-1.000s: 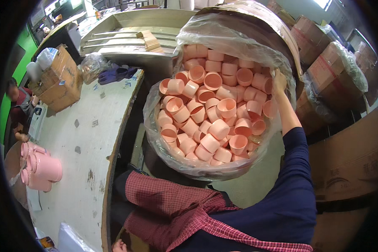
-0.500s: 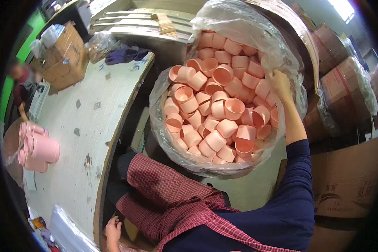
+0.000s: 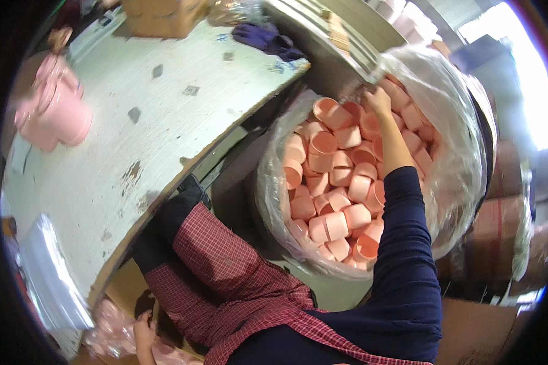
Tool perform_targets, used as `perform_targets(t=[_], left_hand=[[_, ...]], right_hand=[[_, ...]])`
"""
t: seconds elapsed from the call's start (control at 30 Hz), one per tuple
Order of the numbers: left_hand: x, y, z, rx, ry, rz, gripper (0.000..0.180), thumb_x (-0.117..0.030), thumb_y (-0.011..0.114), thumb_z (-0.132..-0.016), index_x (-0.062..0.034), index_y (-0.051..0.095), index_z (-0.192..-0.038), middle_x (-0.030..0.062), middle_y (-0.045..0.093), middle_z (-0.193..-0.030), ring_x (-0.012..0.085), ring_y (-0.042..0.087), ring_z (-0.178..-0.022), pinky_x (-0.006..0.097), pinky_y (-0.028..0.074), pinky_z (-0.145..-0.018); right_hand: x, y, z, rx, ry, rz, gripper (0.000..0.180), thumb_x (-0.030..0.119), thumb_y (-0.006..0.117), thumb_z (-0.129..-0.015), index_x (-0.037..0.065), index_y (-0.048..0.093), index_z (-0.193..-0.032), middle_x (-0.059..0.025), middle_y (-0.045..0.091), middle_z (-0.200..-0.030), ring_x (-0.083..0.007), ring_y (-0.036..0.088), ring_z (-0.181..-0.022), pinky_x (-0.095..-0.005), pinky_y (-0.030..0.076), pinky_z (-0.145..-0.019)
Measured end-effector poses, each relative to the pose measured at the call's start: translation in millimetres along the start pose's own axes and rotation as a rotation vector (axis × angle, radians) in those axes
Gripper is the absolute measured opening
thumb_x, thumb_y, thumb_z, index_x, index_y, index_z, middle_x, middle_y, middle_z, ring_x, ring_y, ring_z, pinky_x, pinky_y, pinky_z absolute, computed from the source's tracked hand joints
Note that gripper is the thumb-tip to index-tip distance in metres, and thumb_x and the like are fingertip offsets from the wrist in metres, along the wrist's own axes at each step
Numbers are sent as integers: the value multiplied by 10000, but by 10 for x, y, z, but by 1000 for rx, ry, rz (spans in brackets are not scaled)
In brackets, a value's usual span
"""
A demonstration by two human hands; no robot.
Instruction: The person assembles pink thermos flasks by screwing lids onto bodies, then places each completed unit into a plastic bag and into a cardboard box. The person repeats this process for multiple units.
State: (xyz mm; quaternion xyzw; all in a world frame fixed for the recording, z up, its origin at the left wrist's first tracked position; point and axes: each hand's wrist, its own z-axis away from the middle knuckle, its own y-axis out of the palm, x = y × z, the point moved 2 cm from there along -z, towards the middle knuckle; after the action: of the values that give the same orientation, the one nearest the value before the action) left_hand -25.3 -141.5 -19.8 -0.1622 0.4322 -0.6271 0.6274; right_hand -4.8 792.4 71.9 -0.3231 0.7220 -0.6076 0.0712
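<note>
While the view swung since the earlier frame, the right hand (image 3: 379,101) had reached deeper, to the one o'clock edge of the bagged pink cups (image 3: 338,182); grip unclear. Left hand (image 3: 144,331) at seven o'clock touched a plastic bag (image 3: 112,334), grip unclear.

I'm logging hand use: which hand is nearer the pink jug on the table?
Left. The left hand is low beside the table's near end, well below the pink jug; the right hand is far across, among the pink cups.

My desk (image 3: 164,115) to my left is a worn, whitish top with dark chips. On it lie a pink jug (image 3: 58,109), a cardboard box (image 3: 161,15) and a dark blue cloth (image 3: 268,39) at its far edge.
</note>
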Motion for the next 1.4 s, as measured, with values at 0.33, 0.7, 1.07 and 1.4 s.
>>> perform_targets(t=[0.33, 0.7, 1.07, 1.4], left_hand=[[497, 432, 321, 10, -311, 119, 356, -45, 638, -789, -7, 658, -1142, 274, 599, -1241, 406, 626, -1058, 453, 506, -929], [660, 564, -97, 74, -165, -63, 309, -79, 663, -794, 34, 651, -1081, 253, 672, -1042, 434, 623, -992, 483, 494, -908], [643, 634, -30, -78, -99, -70, 388, -21, 638, -783, -18, 661, -1170, 223, 675, -1121, 418, 630, -1028, 458, 501, -924], [389, 394, -196, 70, -31, 41, 351, 0, 602, -821, 33, 649, -1167, 265, 650, -1161, 407, 607, -1116, 426, 470, -969]], right_hand=[[-754, 1026, -511, 99, -34, -343, 255, 178, 767, -798, -24, 710, -943, -116, 709, -834, -197, 646, -668, -337, 491, -596], [-346, 229, 324, 9, -92, 47, 347, 300, 546, -883, -8, 682, -963, -268, 674, -947, -447, 627, -936, -477, 470, -846], [151, -124, 1585, 120, -375, 41, 197, 200, 566, -890, 27, 660, -892, -240, 670, -831, -430, 647, -807, -504, 486, -757], [656, -14, 1737, 161, -655, -35, 232, 187, 622, -904, 70, 595, -1102, -188, 640, -1095, -388, 610, -1001, -468, 497, -819]])
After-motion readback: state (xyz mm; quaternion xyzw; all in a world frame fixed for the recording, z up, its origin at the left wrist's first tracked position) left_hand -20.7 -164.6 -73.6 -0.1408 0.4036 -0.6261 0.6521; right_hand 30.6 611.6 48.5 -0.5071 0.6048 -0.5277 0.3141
